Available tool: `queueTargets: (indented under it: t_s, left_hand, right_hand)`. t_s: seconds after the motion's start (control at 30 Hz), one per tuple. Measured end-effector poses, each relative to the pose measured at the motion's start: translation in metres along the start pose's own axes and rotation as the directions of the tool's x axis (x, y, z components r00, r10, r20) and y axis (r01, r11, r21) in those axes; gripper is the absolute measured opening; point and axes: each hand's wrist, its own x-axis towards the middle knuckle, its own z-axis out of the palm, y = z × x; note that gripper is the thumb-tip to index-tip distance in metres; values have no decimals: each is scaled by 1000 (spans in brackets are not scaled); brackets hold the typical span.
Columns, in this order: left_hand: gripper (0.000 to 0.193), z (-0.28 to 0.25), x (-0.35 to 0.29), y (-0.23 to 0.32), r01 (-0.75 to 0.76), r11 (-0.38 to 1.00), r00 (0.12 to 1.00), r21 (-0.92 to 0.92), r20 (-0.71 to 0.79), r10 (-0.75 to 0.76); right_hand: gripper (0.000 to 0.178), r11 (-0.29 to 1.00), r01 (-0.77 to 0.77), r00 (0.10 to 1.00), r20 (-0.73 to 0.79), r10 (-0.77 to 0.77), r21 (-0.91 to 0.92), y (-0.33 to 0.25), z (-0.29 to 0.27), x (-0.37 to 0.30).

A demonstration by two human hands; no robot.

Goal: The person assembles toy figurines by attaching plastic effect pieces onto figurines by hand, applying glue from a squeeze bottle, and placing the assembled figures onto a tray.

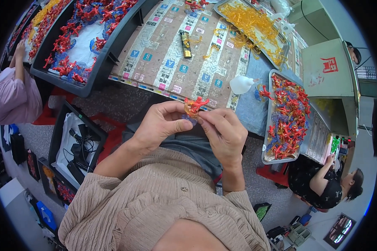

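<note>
Close in front of my body, both hands hold a small plastic figure [193, 107], red on top with clear yellow and blue parts below. My left hand [161, 125] pinches it from the left between thumb and fingers. From the right, the thumb and fingertips of my right hand [225, 133] grip its lower edge. Fingers partly cover the blue part. Beyond my right hand, a white squeeze bottle [241, 85] with a thin tip lies on the table. A loose red and blue figure [262, 93] is beside the right-hand tray.
A metal tray [280, 161] of red, yellow and blue figures sits at right. Another tray [286, 49] holds clear yellow parts, some spilled onto the printed tabletop [155, 46]. A black-and-gold tube [185, 45] lies there. A dark bin [109, 54] of figures stands left. Co-workers sit on both sides.
</note>
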Motion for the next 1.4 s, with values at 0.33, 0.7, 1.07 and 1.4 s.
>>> queueTargets:
  t_s: [0.33,0.7,1.07,1.4]
  left_hand:
    - [42,-3,0,-7,68,997,998,-36,-1,-68]
    - [30,-2,0,-9,87,996,996,-36,-31,-88]
    - [29,1,1,-12,5,1000,999,27,-35,-4]
    - [30,0,-3,-17,72,996,995,-58,-67,-76]
  right_hand:
    - [22,978,184,983,-3,-185,-100,8,2,-7]
    - [22,982,155,987,-14,-157,-104,10,4,-10]
    - [23,995,95,995,-33,-95,-1,20,10,-13]
    - [20,993,118,993,-2,-118,-16,21,10,-13]
